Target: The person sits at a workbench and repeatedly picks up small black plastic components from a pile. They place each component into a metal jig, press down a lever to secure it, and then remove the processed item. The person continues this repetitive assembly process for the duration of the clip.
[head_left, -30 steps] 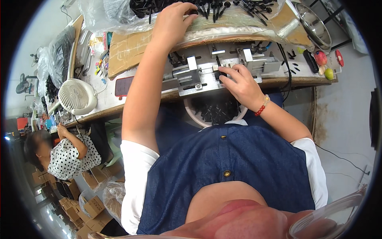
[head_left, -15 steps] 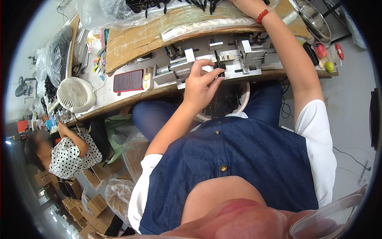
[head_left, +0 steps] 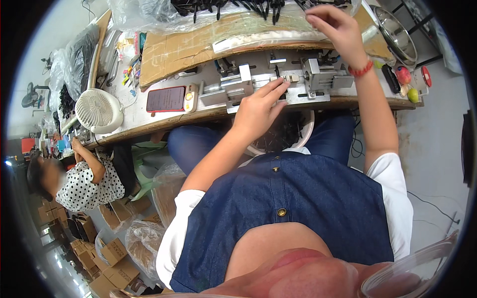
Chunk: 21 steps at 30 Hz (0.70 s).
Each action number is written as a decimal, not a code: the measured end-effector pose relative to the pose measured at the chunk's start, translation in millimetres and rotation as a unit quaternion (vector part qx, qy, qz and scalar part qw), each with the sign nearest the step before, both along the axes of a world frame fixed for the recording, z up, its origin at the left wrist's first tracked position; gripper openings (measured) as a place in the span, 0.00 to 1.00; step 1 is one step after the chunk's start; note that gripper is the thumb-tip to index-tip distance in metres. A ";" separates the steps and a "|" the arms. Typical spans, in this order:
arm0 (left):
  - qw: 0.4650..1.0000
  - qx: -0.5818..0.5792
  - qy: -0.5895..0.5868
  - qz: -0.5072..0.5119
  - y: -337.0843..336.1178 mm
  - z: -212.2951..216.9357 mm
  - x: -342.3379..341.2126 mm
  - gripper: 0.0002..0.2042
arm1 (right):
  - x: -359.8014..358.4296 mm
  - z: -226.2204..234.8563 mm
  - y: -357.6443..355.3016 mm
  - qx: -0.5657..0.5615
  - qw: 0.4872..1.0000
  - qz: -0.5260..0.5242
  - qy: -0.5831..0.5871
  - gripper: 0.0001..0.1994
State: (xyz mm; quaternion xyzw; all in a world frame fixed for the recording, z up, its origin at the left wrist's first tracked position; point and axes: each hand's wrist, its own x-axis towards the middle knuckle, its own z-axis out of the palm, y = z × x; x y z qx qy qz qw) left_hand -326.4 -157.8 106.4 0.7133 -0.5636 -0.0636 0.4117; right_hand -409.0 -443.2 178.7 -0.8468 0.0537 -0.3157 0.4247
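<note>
A metal clamping fixture (head_left: 313, 74) with silver blocks on both sides stands at the bench's front edge. A slim black part (head_left: 277, 72) lies across its middle, partly hidden by my fingers. My left hand (head_left: 258, 110) lies over the fixture, its fingers stretched out flat beside and over that part. Farther back on the right, my right hand (head_left: 340, 35), with a red bead bracelet at the wrist, has thumb and index finger brought toward each other. A thin black piece (head_left: 301, 5) shows at its fingertips, small and partly hidden. Several similar black parts (head_left: 268, 9) lie heaped along the far edge.
A cardboard sheet (head_left: 179, 57) spans the bench behind the fixture. Left are a phone (head_left: 166, 99) and white fan (head_left: 99, 111); right, a metal bowl (head_left: 397, 37) and fruit (head_left: 403, 74). A basket (head_left: 309, 130) sits below the edge. Another person (head_left: 87, 184) sits at left.
My right hand has drawn back from the far heap toward me. My left hand's fingers have gone from a pinch at the black part to lying stretched out over the fixture.
</note>
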 end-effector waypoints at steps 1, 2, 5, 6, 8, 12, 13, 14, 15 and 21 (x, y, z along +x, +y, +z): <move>0.998 -0.052 -0.041 0.013 0.0 5.1 9.2 0.17 | -11.5 0.6 24.0 0.072 0.997 0.005 0.002 0.11; 0.991 -0.104 -0.082 0.025 -2.5 9.6 26.8 0.18 | -23.8 -0.3 48.8 0.144 0.989 0.009 0.005 0.11; 0.975 -0.107 -0.155 0.114 -15.6 51.5 82.5 0.20 | -58.0 -14.1 110.5 0.151 0.988 0.012 0.019 0.12; 0.953 -0.103 -0.249 0.137 -24.2 57.9 115.0 0.17 | -61.0 -23.9 121.8 0.009 1.000 0.016 0.002 0.12; 0.930 -0.101 -0.325 0.142 -47.9 72.2 162.5 0.11 | -67.2 -31.3 143.2 -0.086 0.995 0.002 0.057 0.11; 0.939 -0.082 -0.329 0.057 -79.5 66.8 214.5 0.08 | -58.5 -61.8 154.3 -0.212 0.974 -0.021 0.076 0.11; 0.930 -0.042 -0.362 0.053 -86.9 68.4 221.0 0.08 | -56.3 -66.3 154.3 -0.229 0.970 -0.027 0.080 0.11; 0.918 -0.001 -0.393 0.050 -92.8 69.8 227.1 0.09 | -53.5 -70.2 154.6 -0.245 0.965 -0.033 0.084 0.11; 0.903 0.042 -0.424 0.047 -97.7 72.3 230.9 0.11 | -50.5 -71.1 154.5 -0.259 0.961 -0.037 0.088 0.11; 0.947 -0.015 -0.314 0.069 -105.9 77.3 197.9 0.14 | -48.0 -75.0 150.8 -0.325 0.943 -0.041 0.065 0.13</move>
